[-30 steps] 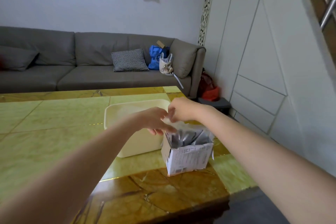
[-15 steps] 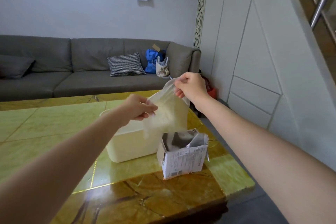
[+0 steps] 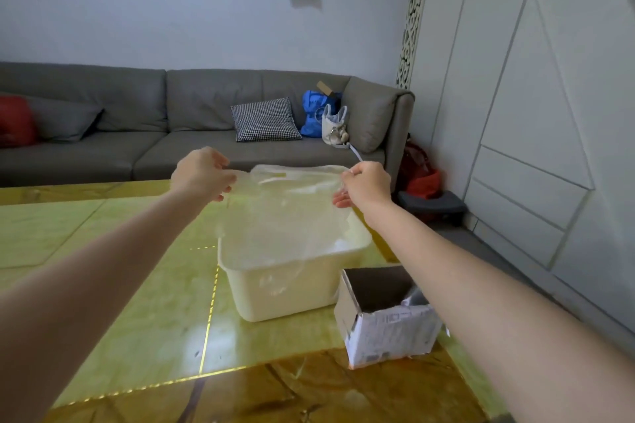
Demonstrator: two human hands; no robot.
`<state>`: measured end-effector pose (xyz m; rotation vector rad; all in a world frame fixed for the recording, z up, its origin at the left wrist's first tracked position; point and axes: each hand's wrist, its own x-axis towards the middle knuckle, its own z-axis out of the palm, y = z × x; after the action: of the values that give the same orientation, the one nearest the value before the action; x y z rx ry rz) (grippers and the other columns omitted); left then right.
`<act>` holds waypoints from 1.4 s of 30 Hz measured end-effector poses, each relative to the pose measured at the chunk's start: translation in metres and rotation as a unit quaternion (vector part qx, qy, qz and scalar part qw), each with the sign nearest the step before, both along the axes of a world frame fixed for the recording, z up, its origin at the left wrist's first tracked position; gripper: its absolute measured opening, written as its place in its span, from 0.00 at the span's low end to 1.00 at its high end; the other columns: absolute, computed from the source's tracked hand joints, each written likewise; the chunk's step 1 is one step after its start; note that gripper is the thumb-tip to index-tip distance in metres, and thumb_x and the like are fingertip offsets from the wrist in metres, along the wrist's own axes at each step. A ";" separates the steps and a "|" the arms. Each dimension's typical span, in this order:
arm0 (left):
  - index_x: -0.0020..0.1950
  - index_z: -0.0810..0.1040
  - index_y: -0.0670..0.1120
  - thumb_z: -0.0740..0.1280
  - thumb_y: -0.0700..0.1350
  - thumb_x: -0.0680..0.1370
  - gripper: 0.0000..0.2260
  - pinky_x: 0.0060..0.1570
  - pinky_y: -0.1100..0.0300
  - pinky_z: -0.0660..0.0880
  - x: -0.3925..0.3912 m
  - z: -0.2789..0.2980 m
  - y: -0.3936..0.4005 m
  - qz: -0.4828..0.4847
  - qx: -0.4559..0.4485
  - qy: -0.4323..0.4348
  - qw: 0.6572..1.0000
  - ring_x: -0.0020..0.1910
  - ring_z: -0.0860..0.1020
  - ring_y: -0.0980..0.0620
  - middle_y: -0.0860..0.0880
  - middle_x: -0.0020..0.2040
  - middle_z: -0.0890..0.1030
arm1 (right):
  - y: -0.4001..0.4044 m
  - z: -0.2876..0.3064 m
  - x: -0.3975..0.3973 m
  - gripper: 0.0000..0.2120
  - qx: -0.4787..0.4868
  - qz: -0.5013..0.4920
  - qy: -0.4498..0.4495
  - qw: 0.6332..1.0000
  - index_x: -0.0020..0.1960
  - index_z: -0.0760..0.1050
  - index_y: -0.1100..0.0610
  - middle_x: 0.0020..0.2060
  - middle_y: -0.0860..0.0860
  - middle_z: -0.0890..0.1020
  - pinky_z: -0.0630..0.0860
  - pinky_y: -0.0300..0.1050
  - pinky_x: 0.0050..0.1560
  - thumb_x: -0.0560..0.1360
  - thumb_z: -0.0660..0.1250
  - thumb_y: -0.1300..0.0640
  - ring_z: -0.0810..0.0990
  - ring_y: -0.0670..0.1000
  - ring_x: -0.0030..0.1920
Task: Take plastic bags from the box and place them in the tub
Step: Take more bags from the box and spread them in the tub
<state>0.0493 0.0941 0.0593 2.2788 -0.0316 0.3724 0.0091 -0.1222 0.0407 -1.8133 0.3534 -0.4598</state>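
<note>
Plastic bag: clear, thin, spread wide and held taut above tub, lower edge draped to the near rim. Half a second earlier hung narrow and bunched directly over box; now carried across to 11 o'clock of box and opened out. Left hand pinched on left top corner, right hand pinched on right top corner; hands well apart. Box just beside tub at its 4 o'clock, flaps open, more folded bags dimly visible inside. Both on yellow-green table. Judged: extraction done, transfer nearly done; release or lowering into tub still outstanding.
</note>
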 end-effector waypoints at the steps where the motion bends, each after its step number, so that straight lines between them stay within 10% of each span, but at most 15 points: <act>1: 0.57 0.76 0.41 0.66 0.39 0.74 0.12 0.49 0.54 0.78 0.004 -0.003 0.000 0.025 0.040 -0.044 0.998 0.41 0.81 0.46 0.42 0.52 0.78 | -0.001 -0.005 0.007 0.06 -0.001 -0.010 0.021 1.000 0.51 0.73 0.66 0.27 0.58 0.77 0.80 0.46 0.31 0.79 0.58 0.66 0.79 0.55 0.26; 5: 0.56 0.78 0.43 0.67 0.38 0.74 0.11 0.53 0.54 0.74 0.005 -0.020 -0.019 -0.165 0.145 -0.161 0.962 0.47 0.78 0.45 0.46 0.53 0.74 | -0.001 -0.025 0.032 0.13 -0.019 -0.035 0.104 0.994 0.62 0.71 0.67 0.44 0.64 0.81 0.82 0.50 0.34 0.78 0.57 0.69 0.79 0.56 0.26; 10: 0.65 0.74 0.55 0.65 0.48 0.77 0.16 0.62 0.58 0.68 0.013 -0.058 -0.035 -0.323 0.423 0.154 0.832 0.63 0.73 0.50 0.52 0.66 0.72 | 0.003 -0.045 0.046 0.13 -0.129 -0.012 0.218 0.967 0.62 0.69 0.67 0.56 0.63 0.79 0.74 0.39 0.19 0.78 0.60 0.68 0.85 0.58 0.36; 13: 0.67 0.71 0.57 0.62 0.46 0.79 0.17 0.65 0.56 0.69 0.022 -0.074 -0.039 -0.326 0.447 0.226 0.801 0.64 0.72 0.48 0.50 0.69 0.70 | 0.003 -0.049 0.048 0.15 -0.223 0.018 0.246 0.943 0.65 0.66 0.66 0.61 0.62 0.76 0.63 0.32 0.12 0.80 0.58 0.65 0.80 0.51 0.22; 18: 0.69 0.69 0.56 0.59 0.39 0.79 0.20 0.63 0.54 0.72 0.027 -0.082 -0.045 -0.331 0.458 0.268 0.780 0.61 0.75 0.45 0.48 0.68 0.69 | 0.015 -0.045 0.046 0.21 -0.442 0.044 0.140 0.885 0.68 0.63 0.60 0.64 0.59 0.69 0.73 0.44 0.33 0.76 0.58 0.70 0.78 0.59 0.48; 21: 0.70 0.68 0.54 0.59 0.38 0.78 0.21 0.58 0.56 0.73 0.031 -0.083 -0.045 -0.328 0.451 0.287 0.779 0.55 0.76 0.45 0.47 0.64 0.71 | 0.020 -0.044 0.044 0.13 -0.495 0.173 0.141 0.840 0.58 0.70 0.58 0.59 0.56 0.70 0.71 0.45 0.36 0.76 0.58 0.69 0.74 0.57 0.46; 26: 0.71 0.66 0.54 0.58 0.36 0.78 0.24 0.57 0.59 0.74 0.030 -0.084 -0.046 -0.327 0.423 0.316 0.784 0.59 0.75 0.47 0.47 0.68 0.68 | 0.019 -0.052 0.043 0.26 -0.533 0.316 0.355 0.700 0.73 0.62 0.57 0.67 0.54 0.70 0.72 0.44 0.57 0.77 0.66 0.59 0.73 0.56 0.63; 34: 0.68 0.70 0.52 0.64 0.41 0.78 0.19 0.54 0.61 0.73 0.021 -0.067 -0.036 -0.305 0.303 0.321 0.844 0.60 0.74 0.48 0.47 0.61 0.74 | 0.011 -0.049 0.036 0.24 -0.568 0.299 0.320 0.697 0.71 0.64 0.59 0.67 0.56 0.70 0.72 0.45 0.56 0.77 0.65 0.59 0.73 0.55 0.58; 42: 0.55 0.80 0.44 0.63 0.37 0.78 0.09 0.35 0.63 0.74 -0.006 -0.029 -0.040 -0.242 0.209 0.089 0.943 0.36 0.76 0.53 0.49 0.40 0.79 | -0.017 0.005 -0.014 0.10 -0.485 0.264 0.212 0.806 0.56 0.76 0.60 0.48 0.54 0.80 0.76 0.39 0.39 0.77 0.66 0.57 0.80 0.51 0.45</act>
<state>0.0436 0.0539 0.0305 2.6030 -0.6184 -0.1152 -0.0050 -0.1389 0.0454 -2.9034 -0.1647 0.2512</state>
